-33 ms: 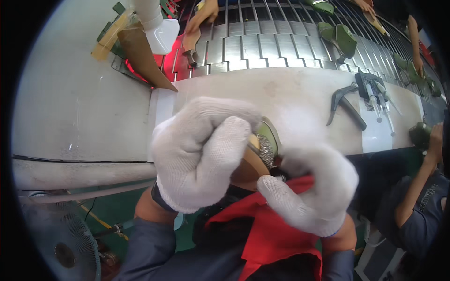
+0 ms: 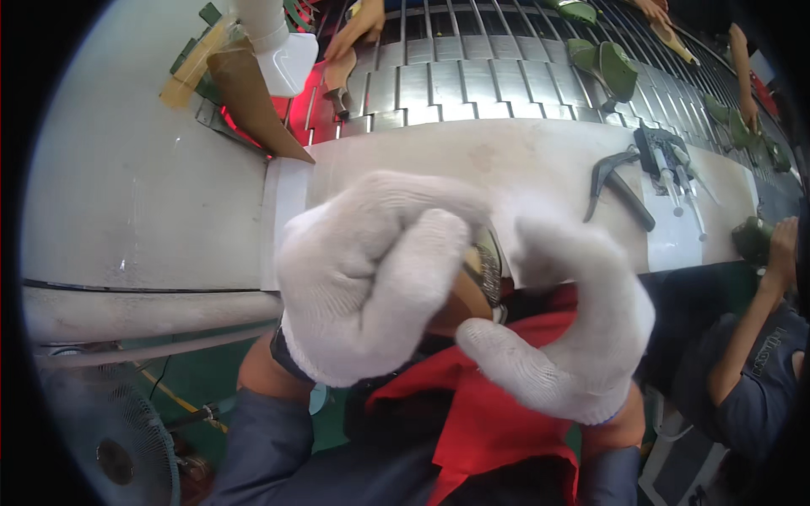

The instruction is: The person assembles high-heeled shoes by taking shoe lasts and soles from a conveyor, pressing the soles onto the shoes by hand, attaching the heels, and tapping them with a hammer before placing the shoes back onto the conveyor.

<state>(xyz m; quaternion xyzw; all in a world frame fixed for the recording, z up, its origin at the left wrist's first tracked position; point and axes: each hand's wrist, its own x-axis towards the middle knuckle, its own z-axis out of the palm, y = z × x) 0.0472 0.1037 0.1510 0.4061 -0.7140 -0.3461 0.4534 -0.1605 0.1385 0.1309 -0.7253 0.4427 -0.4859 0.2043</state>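
L. hand, gloved in white knit: fingers curled well in, thumb folded up against the index side; grip on the shoe can't be confirmed, contact pts hidden. R. hand, same glove type: half open, thumb and index well apart in a C-shape, nothing seen btwn them; fingertips blurred. Shoe: btwn the two hands, at the near edge of the tabletop, partly hidden behind L. hand; smooth tan surface w/ glittery band visible. R. thumb tip lies just beside its lower end; touch can't be told.

Below hands: red cloth across the person's front. On tabletop, R side: dark pincers, and just beyond, a black holder w/ slim pale tools. Upper L: white nozzle w/ brown flat piece beside it. Far side: metal-slat conveyor carrying green shoe forms; at its L end, a co-worker's hand on a tan heeled piece. Far R: another co-worker's hand at a dark green item. Lower L: fan, near floor level.
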